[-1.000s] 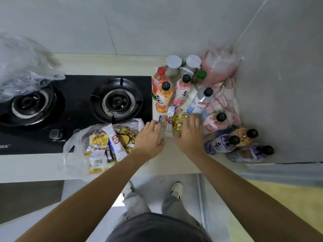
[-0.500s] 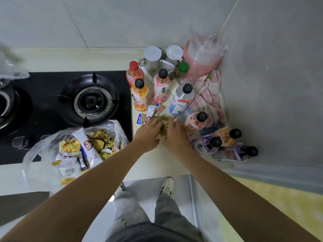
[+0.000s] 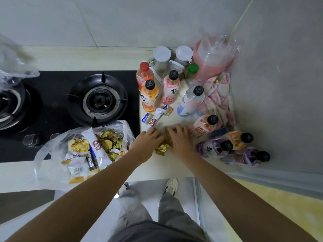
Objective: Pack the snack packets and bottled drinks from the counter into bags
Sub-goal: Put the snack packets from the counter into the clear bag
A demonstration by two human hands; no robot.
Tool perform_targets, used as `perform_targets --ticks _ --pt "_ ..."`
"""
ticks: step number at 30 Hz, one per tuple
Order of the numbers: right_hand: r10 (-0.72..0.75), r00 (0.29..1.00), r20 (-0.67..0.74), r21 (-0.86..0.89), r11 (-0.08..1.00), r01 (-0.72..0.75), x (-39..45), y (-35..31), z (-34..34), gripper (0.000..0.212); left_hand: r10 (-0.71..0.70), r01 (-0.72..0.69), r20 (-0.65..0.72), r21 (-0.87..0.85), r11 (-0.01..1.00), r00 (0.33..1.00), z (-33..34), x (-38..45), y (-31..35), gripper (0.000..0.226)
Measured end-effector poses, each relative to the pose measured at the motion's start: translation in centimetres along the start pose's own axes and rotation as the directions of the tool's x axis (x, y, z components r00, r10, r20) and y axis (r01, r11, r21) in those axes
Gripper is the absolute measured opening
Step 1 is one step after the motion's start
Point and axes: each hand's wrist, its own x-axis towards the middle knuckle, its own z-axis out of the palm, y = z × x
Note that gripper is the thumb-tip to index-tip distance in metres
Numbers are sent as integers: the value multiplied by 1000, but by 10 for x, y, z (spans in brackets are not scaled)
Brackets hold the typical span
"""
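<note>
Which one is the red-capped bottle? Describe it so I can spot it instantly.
Start at the gas burner on the black hob, then look just past its right edge to the group of upright bottles. The red-capped bottle is the rear-left one, orange-bodied, directly behind the orange black-capped bottle. It alone has a red cap.

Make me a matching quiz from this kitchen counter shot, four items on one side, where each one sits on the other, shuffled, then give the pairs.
Items:
1. gold snack packets
2. clear plastic bag
3. red-capped bottle
4. purple bottles

Places:
A. standing just right of the burner
B. lying near the right wall
C. between the left hand and right hand
D. at the stove's front edge, holding snacks

Pairs: 1-C, 2-D, 3-A, 4-B
</note>
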Motion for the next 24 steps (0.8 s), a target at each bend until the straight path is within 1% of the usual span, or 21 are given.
perform_targets --ticks 2,5,7,12,14,16,19,21,24 --pt "5 1000 0 -15 1000 -5 -7 1 3 50 19 -19 -3 15 1000 1000 4 -4 0 53" --pt "14 1000 -18 18 1000 -14 -17 2 7 53 17 -16 -27 51 999 999 7 -12 2 51" --pt "25 998 -56 53 998 -22 -21 1 5 46 -4 7 -57 42 999 998 5 -18 1 55" --pt "34 981 -189 257 966 16 -29 0 -9 29 -54 55 -227 -4 998 972 -12 -32 -1 54" --pt "43 970 -239 326 945 39 -35 0 -13 27 -87 83 -293 -25 996 952 -23 -41 -4 52" --pt "37 955 -294 360 930 75 -40 -5 -17 26 -142 132 -331 -54 990 933 -34 -55 -8 53" --pt "4 933 -359 346 929 129 -41 -27 -27 25 -258 232 -315 -119 965 913 -48 -82 -20 54" --pt "-58 914 -400 335 919 205 -37 -53 -35 25 -334 290 -297 -182 939 894 -53 -107 -31 56" --pt "-196 889 -415 354 865 356 -26 -105 -43 25 -443 382 -267 -253 889 856 -52 -154 -51 61"
